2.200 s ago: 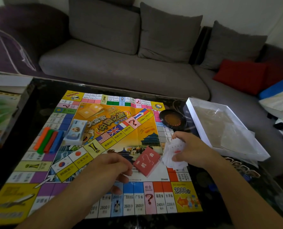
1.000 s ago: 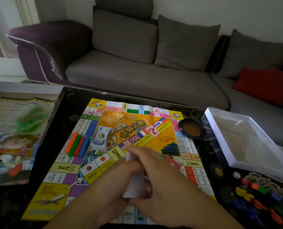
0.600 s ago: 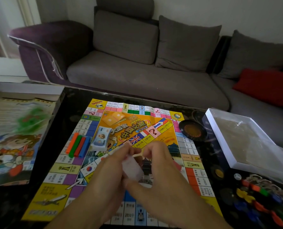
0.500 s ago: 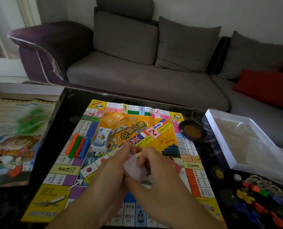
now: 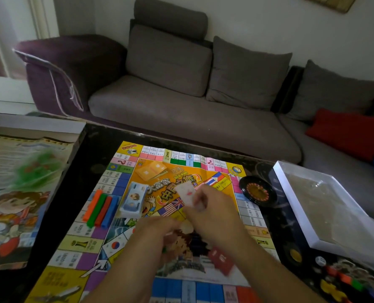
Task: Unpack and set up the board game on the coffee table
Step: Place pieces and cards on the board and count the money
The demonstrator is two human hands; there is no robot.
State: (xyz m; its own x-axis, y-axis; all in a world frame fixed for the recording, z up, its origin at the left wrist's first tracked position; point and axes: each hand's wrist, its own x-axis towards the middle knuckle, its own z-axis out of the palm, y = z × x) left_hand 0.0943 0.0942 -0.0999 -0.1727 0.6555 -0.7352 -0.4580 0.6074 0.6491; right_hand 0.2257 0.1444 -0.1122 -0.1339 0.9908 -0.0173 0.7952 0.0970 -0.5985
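Your right hand (image 5: pixel 212 206) pinches a white card (image 5: pixel 187 193) at frame centre, above the board (image 5: pixel 120 180). Your left hand (image 5: pixel 157 228), lower left of it, curls shut; on what, I cannot tell. The red deck (image 5: pixel 222 259) lies lower right, nearer your right hand.

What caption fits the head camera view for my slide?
Right hand lifts white cards above the game board on the coffee table, left hand beside it.

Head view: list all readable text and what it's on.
"Uncle Wang": centre of the game board.
"大富翁": board title; the rest is hidden by the white card.
"600": a left-edge board square.
Other squares, box lid, red card: too blurred.
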